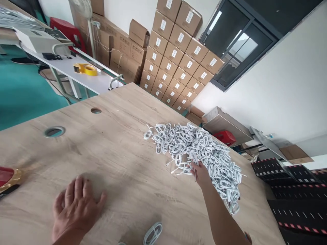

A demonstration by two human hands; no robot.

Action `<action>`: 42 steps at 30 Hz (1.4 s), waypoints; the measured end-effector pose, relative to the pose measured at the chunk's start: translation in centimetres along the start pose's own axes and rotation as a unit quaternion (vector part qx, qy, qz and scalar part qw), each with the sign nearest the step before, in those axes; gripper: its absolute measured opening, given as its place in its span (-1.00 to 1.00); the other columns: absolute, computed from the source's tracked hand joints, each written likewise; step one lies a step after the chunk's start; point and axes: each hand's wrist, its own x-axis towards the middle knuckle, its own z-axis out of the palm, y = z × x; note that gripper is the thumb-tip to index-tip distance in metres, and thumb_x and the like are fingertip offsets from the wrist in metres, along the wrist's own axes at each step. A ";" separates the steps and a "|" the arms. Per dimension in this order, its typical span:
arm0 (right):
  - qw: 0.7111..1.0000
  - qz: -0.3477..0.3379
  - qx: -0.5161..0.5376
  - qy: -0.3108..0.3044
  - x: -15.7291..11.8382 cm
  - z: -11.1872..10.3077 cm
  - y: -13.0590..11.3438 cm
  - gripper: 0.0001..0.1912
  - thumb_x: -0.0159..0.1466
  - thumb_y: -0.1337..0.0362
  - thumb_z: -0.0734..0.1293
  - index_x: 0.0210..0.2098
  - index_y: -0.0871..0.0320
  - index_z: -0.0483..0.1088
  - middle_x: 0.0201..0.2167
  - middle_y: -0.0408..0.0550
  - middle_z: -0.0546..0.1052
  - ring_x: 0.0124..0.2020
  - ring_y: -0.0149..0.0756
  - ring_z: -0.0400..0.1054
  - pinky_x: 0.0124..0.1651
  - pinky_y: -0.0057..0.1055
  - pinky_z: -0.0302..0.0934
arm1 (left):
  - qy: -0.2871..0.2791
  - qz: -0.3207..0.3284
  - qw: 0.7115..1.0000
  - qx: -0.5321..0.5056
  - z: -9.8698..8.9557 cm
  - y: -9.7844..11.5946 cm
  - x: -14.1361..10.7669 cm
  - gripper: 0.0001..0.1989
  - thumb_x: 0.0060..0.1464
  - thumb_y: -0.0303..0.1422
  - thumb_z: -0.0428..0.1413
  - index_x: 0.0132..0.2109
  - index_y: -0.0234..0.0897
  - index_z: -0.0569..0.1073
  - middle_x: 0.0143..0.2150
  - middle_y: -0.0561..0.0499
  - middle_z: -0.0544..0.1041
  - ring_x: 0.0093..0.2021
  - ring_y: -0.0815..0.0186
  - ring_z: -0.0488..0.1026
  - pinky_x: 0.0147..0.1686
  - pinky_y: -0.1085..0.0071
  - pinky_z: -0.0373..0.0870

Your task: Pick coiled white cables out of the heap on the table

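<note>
A large pile of coiled white cables [184, 139] lies on the wood-grain table [122, 136]. At the pile's near edge is my right hand [201, 173], its fingers closed on a coiled cable [186, 167]. My left hand [76, 206] rests palm down on the table at the lower left, fingers spread, holding nothing. Between the hands, near the bottom edge of the view, a separate coiled cable [152, 233] lies on the tabletop.
Two round holes [54, 131] pierce the table's left part. A red and gold object [10, 178] sits at the left edge. Beyond stand stacked cartons [176, 54] and a side table with a yellow tape dispenser [85, 69]. Black crates [296, 197] stand right.
</note>
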 end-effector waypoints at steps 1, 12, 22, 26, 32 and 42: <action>1.000 0.005 0.017 0.011 -0.7 -0.4 0.1 -0.46 -0.20 0.15 0.64 -0.24 0.09 0.51 -0.35 -0.13 0.62 -0.29 -0.19 0.58 -0.31 -0.37 0.45 | 0.002 0.000 1.000 0.003 0.0 0.0 0.0 -0.20 0.23 -0.07 -0.21 0.47 -0.47 0.00 0.50 -0.37 0.13 0.56 0.02 -0.17 0.49 -0.03 -0.20; 0.860 -0.015 -0.420 -0.289 -8.8 -0.4 3.1 -0.31 0.07 0.24 0.54 0.22 0.00 0.46 0.21 0.04 0.51 0.26 0.08 0.35 0.31 0.04 0.22 | 0.033 0.017 0.999 -0.016 0.0 0.2 0.2 -0.19 0.21 -0.04 -0.23 0.44 -0.52 0.07 0.46 -0.42 0.17 0.53 -0.04 -0.10 0.47 -0.06 -0.19; 0.753 -0.139 -0.643 -0.014 0.7 -0.9 3.1 -0.47 0.14 0.42 0.33 0.11 0.10 0.51 0.08 0.07 0.52 0.14 -0.01 0.41 0.19 -0.17 0.24 | 0.009 0.009 1.000 -0.005 0.5 -0.3 -0.1 -0.17 0.21 -0.03 -0.24 0.45 -0.51 0.04 0.49 -0.44 0.11 0.56 -0.02 -0.17 0.48 -0.03 -0.24; 0.785 -0.099 -0.602 -0.106 -1.5 -0.5 2.5 -0.57 0.04 0.41 0.39 -0.06 0.19 0.56 -0.07 0.04 0.54 -0.03 -0.05 0.46 0.02 -0.26 0.31 | 0.010 0.002 1.000 -0.002 0.6 -0.3 -0.2 -0.17 0.21 -0.02 -0.25 0.40 -0.59 0.16 0.48 -0.46 0.13 0.55 -0.04 -0.16 0.49 -0.02 -0.26; 0.741 0.083 -0.456 -0.485 -7.7 0.3 0.7 -0.32 0.07 0.29 0.50 0.21 -0.02 0.45 0.10 -0.08 0.55 0.08 -0.08 0.45 0.07 -0.27 0.33 | 0.019 0.014 1.000 -0.018 0.6 -0.3 -0.1 -0.16 0.20 -0.01 -0.24 0.39 -0.61 0.17 0.48 -0.47 0.12 0.55 -0.04 -0.16 0.49 -0.02 -0.28; 0.625 -0.182 -0.757 0.052 2.4 -0.3 2.1 -0.54 0.26 0.46 0.25 0.13 0.22 0.46 0.04 0.24 0.52 0.12 0.09 0.38 0.12 -0.11 0.22 | 0.032 0.007 0.999 -0.006 0.9 -0.6 0.0 -0.15 0.18 -0.02 -0.25 0.38 -0.64 0.20 0.47 -0.47 0.15 0.54 -0.05 -0.13 0.49 -0.01 -0.26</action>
